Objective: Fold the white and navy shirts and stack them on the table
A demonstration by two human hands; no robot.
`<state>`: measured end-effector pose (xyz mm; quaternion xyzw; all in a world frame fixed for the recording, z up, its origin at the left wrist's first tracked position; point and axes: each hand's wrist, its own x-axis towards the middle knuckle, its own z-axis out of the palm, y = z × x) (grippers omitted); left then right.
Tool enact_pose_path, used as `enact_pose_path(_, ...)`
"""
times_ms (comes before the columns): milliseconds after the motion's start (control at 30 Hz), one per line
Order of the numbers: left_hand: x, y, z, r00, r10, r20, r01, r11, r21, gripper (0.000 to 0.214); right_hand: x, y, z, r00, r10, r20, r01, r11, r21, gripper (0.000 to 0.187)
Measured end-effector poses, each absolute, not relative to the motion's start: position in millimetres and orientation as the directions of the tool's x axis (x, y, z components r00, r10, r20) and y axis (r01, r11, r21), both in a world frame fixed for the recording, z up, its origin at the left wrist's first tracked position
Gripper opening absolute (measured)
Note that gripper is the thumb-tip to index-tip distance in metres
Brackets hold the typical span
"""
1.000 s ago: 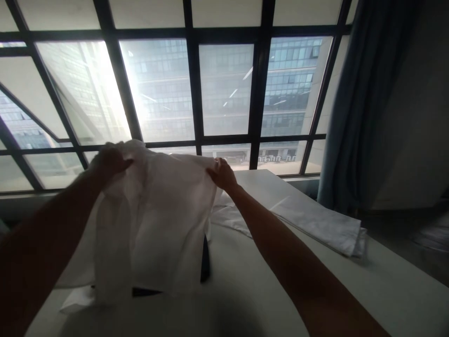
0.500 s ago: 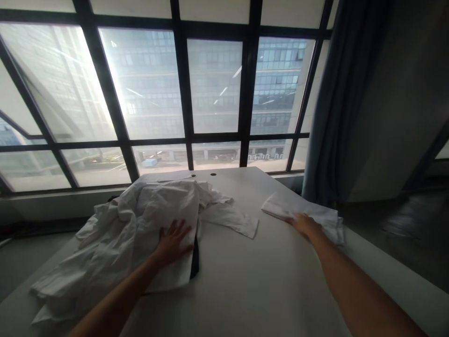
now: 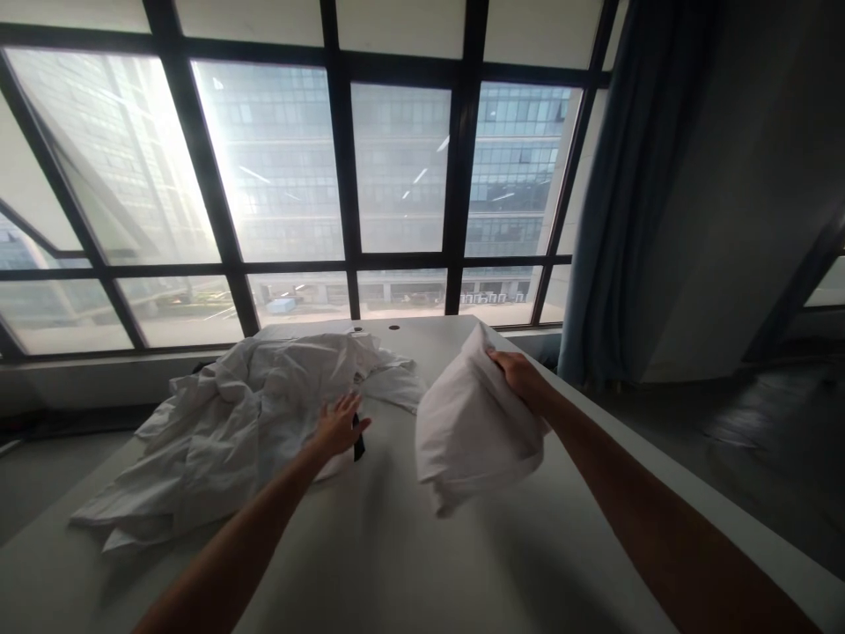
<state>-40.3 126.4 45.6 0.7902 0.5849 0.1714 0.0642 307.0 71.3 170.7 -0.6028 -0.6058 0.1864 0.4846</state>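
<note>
A crumpled heap of white cloth (image 3: 224, 431) lies on the left half of a white table (image 3: 422, 563). My left hand (image 3: 341, 423) rests at the heap's right edge with its fingers spread, beside a small dark object (image 3: 357, 440) that peeks out from under the cloth. My right hand (image 3: 521, 374) is lifted above the table and grips the top edge of a folded white cloth (image 3: 472, 431), which hangs down from it in the air.
A large window with dark frames (image 3: 455, 202) fills the wall behind the table. A dark blue curtain (image 3: 634, 194) hangs at the right. The floor (image 3: 759, 467) drops away past the table's right edge.
My hands let go of the white garment, which now lies in the heap. My right hand reached to the folded cloth at the right, took hold of it and lifted it toward the middle.
</note>
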Motion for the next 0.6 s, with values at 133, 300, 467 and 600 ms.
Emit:
enact_pose_path(133,0,45,65,0.303,0.868,0.394,0.572,-0.496,0.653,0.05,258,43,170,0.14,0.904,0.403,0.521,0.279,-0.807,0.042)
enact_pose_path(300,5,-18,92,0.283,0.699,0.657,0.557,-0.678,0.481,0.035,220,30,169,0.167,0.822,0.544,0.573,0.368,-0.732,0.043)
enact_pose_path(467,19,-10,92,0.266,0.888,0.375,0.511,-0.46,0.726,0.047,178,34,156,-0.069,0.95,0.303,0.466,0.299,-0.833,0.046)
enact_pose_path(600,4,15,79,0.203,0.938,0.28,0.508,-0.346,0.789,0.022,184,46,135,-0.154,0.984,0.084,0.24,0.12,-0.963,0.03)
